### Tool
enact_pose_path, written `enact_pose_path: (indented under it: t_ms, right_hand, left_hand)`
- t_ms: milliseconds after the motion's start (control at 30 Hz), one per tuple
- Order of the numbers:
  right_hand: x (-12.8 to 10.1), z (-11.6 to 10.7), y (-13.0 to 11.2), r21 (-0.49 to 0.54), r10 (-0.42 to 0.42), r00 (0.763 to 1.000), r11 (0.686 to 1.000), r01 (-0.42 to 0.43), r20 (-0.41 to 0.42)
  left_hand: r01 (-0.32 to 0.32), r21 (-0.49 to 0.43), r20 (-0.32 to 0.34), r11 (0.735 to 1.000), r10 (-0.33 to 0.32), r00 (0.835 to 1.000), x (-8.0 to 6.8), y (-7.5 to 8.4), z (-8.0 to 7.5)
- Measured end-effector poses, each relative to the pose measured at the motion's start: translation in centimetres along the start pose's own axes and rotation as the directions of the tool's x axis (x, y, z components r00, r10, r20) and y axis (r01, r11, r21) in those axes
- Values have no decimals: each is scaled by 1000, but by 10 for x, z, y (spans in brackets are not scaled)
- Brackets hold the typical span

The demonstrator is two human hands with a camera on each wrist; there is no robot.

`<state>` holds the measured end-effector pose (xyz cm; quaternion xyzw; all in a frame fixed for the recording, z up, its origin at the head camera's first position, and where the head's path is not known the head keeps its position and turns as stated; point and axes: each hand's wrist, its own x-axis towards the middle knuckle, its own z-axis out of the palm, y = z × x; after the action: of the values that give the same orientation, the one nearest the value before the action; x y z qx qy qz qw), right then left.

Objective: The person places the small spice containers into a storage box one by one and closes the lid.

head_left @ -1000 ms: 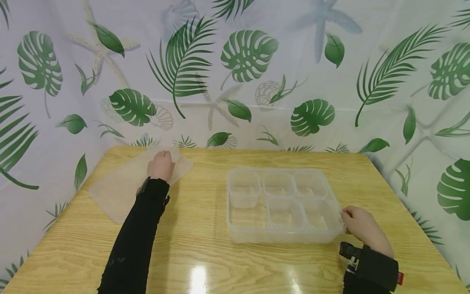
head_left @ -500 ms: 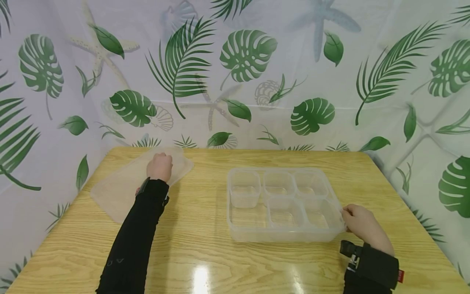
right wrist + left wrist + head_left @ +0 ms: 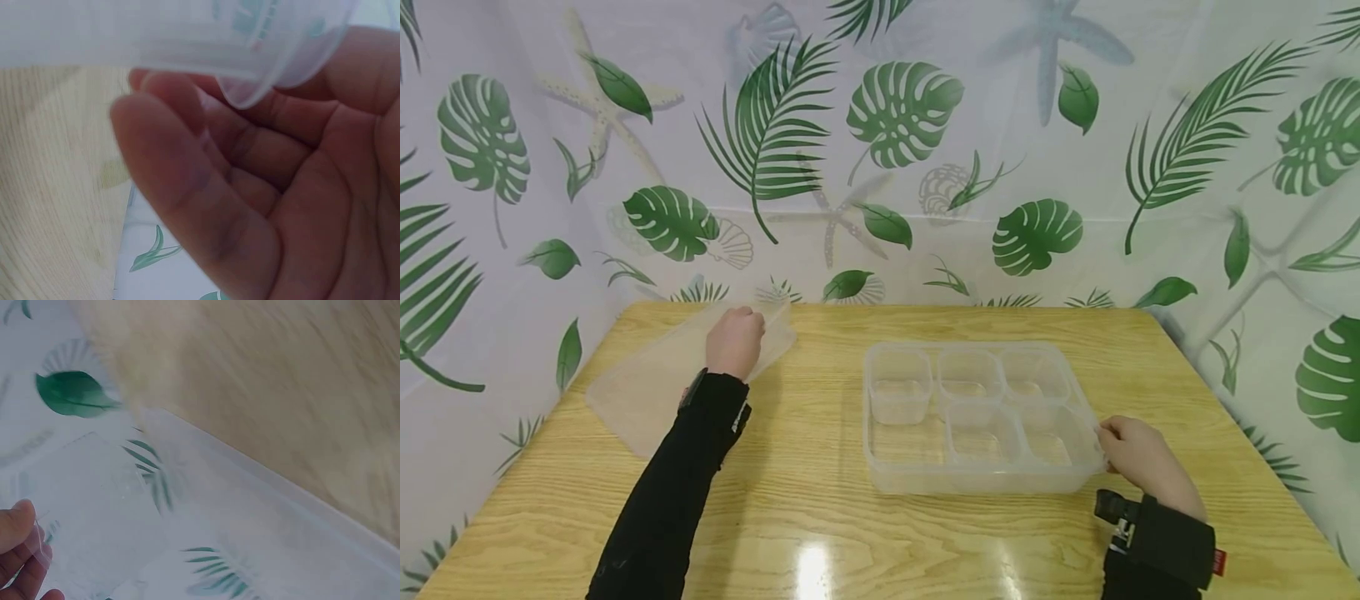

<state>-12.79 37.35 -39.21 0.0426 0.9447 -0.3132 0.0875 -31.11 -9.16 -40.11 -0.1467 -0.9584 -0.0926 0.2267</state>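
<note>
Our left hand (image 3: 734, 340) grips the far edge of the clear lid (image 3: 647, 385), fingers curled over it, so this end tilts up from the tabletop (image 3: 805, 517) while the near end rests there. Our right hand (image 3: 1138, 461) holds the right near corner of the compartment box (image 3: 979, 479), probably to keep it steady. The box stands at the middle, well apart from the lid.

A glossy light-wood rectangular table (image 3: 820, 533) catches a bright glare on its near edge. Behind and on both sides of the table hangs a white curtain printed with green leaves, starfish and shells (image 3: 925, 125).
</note>
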Motion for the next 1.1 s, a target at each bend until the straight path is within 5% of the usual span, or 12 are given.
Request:
enact_pose_path:
  t_ms: [200,533,767,1100]
  right_hand:
    - [0,0,0,-4,-2,1000,1000,2,0]
    - [1,0,0,-20,11,1000,1000,-11,5]
    - [1,-1,-1,-37,18,1000,999,-18,7]
    - [0,0,-3,-25,11,1000,1000,-11,1]
  left_hand:
    - [-147,10,-187,989,146,971,-8,32,-18]
    - [-393,-73,-395,917,335,855,-40,85,-43]
    - [-484,-100,-452,869,394,800,-60,110,-49]
    - [-582,-87,-416,808,502,758,-77,129,-47]
